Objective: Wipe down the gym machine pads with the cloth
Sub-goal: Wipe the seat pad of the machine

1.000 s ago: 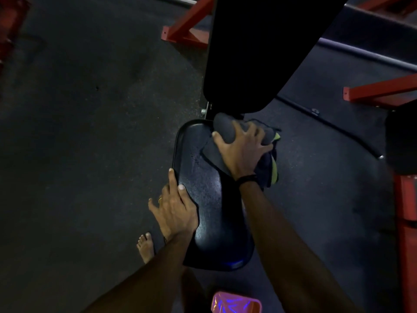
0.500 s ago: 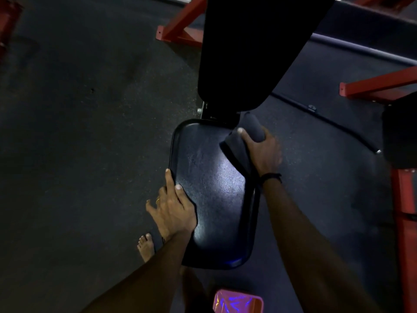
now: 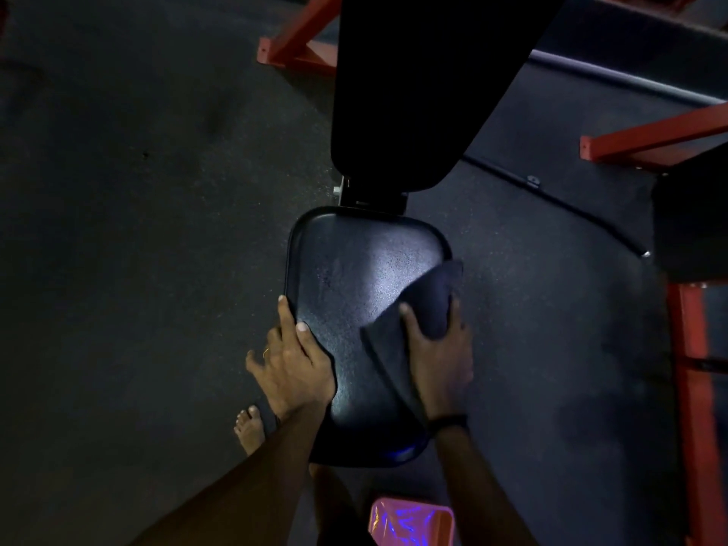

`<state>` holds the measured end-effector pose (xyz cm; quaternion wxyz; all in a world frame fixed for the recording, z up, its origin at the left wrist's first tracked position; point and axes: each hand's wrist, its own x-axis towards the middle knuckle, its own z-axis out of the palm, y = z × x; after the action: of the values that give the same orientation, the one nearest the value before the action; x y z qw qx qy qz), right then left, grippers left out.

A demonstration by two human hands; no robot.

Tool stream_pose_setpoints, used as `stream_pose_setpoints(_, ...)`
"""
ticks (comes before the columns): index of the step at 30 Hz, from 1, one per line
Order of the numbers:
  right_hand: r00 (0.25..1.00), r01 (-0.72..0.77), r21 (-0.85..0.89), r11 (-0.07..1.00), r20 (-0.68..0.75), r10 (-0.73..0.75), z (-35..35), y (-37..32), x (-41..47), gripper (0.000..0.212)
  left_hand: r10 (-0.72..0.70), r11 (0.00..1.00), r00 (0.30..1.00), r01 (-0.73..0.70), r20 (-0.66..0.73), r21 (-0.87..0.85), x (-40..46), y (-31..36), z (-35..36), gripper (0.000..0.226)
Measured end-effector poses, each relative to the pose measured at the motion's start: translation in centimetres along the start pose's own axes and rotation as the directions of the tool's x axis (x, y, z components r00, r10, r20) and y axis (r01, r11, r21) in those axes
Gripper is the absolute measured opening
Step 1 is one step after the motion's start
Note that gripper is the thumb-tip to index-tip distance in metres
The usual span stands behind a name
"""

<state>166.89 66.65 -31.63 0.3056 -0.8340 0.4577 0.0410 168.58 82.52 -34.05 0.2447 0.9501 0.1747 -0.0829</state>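
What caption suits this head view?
Right hand wipes a dark cloth along the seat pad while the left hand rests on its edge.

right hand (image 3: 441, 360) gripping cloth (image 3: 427, 305), seat pad (image 3: 354, 309)

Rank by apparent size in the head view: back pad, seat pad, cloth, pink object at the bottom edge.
1. back pad, cut by the frame
2. seat pad
3. cloth, partly under the right hand
4. pink object; close to the cloth, unsure

Gym: padded bench seat (image 3: 354, 309), red steel frames (image 3: 650, 145), rubber floor (image 3: 138, 230).
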Motion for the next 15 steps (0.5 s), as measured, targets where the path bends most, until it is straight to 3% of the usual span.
stream_pose_setpoints(3, 0.998, 0.056, 0.025, 0.998, -0.011, -0.056, 0.7, -4.2, 7.3, 0.099, 0.001, 1.000, 1.000, -0.001, 0.010, 0.021, 0.0, -0.1, 0.0, 0.058)
stream_pose_setpoints(6, 0.994, 0.101, -0.056, 0.993, -0.033, -0.103, 1.4, -6.6, 10.0, 0.108, -0.001, 1.000, 1.000, 0.001, 0.011, 0.024, 0.1, -0.1, 0.0, 0.059)
stream_pose_setpoints(11, 0.969, 0.247, -0.018, 0.969, 0.000, -0.247, 0.8, -2.5, 2.7, 0.101, 0.007, 1.000, 1.000, -0.007, 0.002, 0.022, 0.0, 0.0, 0.1, 0.059)
stream_pose_setpoints(15, 0.970, 0.239, -0.003, 0.971, 0.048, -0.239, 0.6, 2.4, -4.5, 0.097, 0.001, 1.000, 1.000, -0.001, 0.000, 0.015, 0.1, -0.1, 0.0, 0.058)
